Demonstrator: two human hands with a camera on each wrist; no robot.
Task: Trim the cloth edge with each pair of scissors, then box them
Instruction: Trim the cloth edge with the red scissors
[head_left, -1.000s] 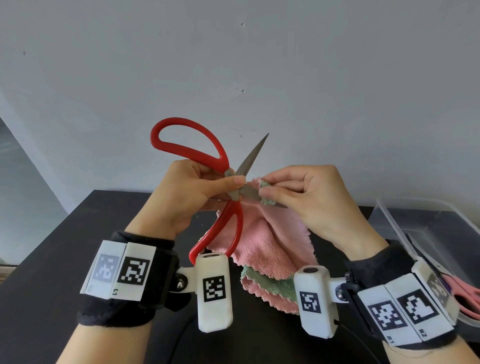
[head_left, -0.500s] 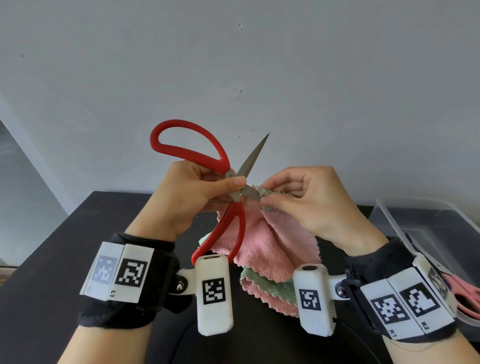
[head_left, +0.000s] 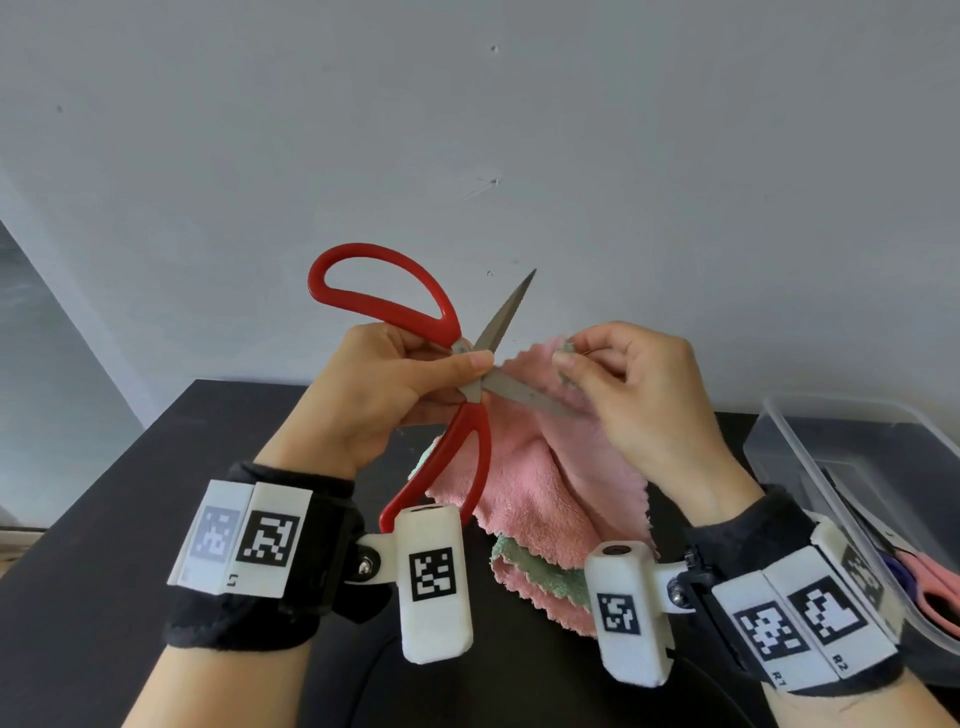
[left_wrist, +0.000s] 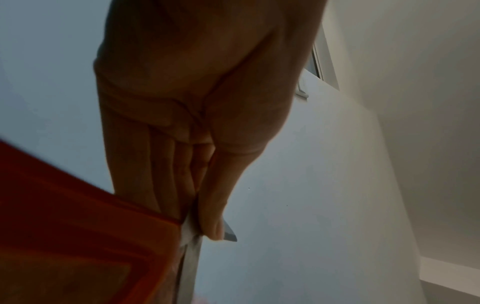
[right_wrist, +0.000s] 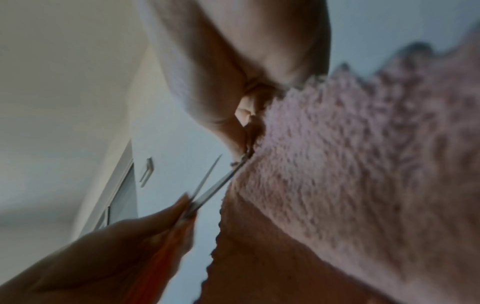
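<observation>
Red-handled scissors held aloft in my left hand, blades spread wide: one blade points up toward the wall, the other lies against the pink cloth. My thumb and fingers are curled round the pivot region rather than through the loops; in the left wrist view the fingers are dim and the red handle is a blurred mass cut off at the frame edge. My right hand pinches the cloth's upper edge between thumb and fingers, where a small green patch shows; how far the lower blade runs is hidden behind this hand. The cloth hangs down to the dark table, its folded lower part showing a green layer, partly masked by the wrist cameras. In the right wrist view the cloth is soft with blur. At far right, a clear plastic box, cropped by the frame, holds pink-handled scissors, only partly visible.
</observation>
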